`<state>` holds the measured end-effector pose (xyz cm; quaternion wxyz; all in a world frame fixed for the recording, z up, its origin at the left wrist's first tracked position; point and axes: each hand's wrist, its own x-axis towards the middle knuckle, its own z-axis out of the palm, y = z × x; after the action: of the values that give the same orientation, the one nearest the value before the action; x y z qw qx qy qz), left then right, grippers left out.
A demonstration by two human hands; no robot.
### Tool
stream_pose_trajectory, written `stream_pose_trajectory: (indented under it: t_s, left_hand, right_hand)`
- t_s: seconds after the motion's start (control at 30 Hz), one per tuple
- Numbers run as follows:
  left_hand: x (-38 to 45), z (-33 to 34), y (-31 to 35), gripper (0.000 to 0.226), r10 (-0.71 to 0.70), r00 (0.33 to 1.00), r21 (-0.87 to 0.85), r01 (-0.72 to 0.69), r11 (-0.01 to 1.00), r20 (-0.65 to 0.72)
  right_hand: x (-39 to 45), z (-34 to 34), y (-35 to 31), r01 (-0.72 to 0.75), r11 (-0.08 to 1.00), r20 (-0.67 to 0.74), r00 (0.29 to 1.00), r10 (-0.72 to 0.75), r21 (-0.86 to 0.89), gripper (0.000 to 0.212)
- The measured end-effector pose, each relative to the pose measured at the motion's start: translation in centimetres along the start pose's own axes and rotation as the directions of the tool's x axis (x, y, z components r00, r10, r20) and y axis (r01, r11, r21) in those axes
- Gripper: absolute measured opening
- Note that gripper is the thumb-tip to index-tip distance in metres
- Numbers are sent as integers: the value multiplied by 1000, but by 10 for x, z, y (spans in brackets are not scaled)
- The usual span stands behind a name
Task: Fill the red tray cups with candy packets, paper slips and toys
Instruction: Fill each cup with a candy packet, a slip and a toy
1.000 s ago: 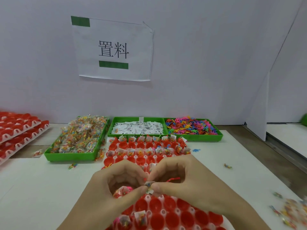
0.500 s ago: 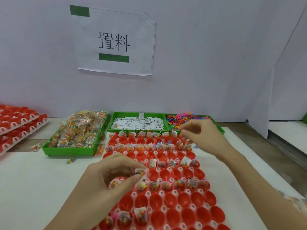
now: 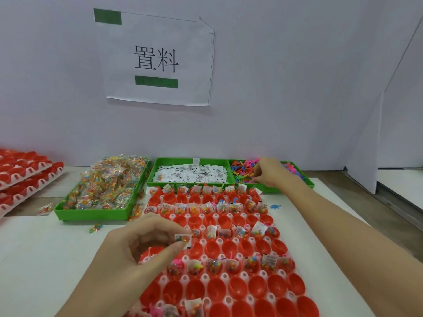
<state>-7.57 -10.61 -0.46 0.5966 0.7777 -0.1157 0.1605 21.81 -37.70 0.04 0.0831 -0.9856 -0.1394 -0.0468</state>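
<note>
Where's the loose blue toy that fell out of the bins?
In the head view, the blue toy lies on the white table, just right of the red cup tray and in front of the green toy bin.

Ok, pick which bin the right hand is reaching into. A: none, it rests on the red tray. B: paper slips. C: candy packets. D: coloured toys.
D: the right hand has its fingertips down among the toys in the far-right green bin, beside the slips.
</note>
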Motion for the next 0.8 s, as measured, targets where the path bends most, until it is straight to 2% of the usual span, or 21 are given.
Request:
stream_pose_trajectory:
  t_s: [0.17, 0.33, 0.47, 0.57, 0.63, 0.67, 0.73, 0.8]
  left_hand:
    - [0, 0, 3, 23, -7, 1000, -15, 7, 1000, -4]
    - [0, -1, 4, 21, -11, 1000, -8, 11, 1000, -6]
    - [-1, 0, 5, 22, -16, 1000, 18, 16, 1000, 9]
    - [-2, 1, 6, 20, -27, 1000, 14, 27, 1000, 3]
    - [-2, 0, 7, 19, -51, 999, 1, 51, 999, -7]
    - [-2, 0, 7, 18, -67, 998, -10, 67, 998, -10]
    - [-3, 0, 9, 16, -110, 994, -44, 109, 993, -8]
    - [-4, 2, 10, 18, -156, 988, -80, 156, 985, 6]
  right_hand:
    - [0, -2, -4, -34, 999, -22, 999, 34, 1, 10]
    - [-17, -7, 5, -65, 997, -167, 983, 72, 45, 15]
    - [-30, -7, 15, -134, 971, -161, 973, 168, 200, 32]
    - [-41, -9, 18, -160, 908, -178, 953, 244, 387, 26]
    - [-54, -11, 12, -127, 761, -159, 943, 291, 637, 20]
    - [-64, -13, 6, -105, 623, -111, 948, 297, 775, 18]
    - [-91, -18, -13, -89, 275, 24, 973, 232, 957, 17]
    - [-122, -20, -34, -162, -69, 167, 983, 78, 984, 16]
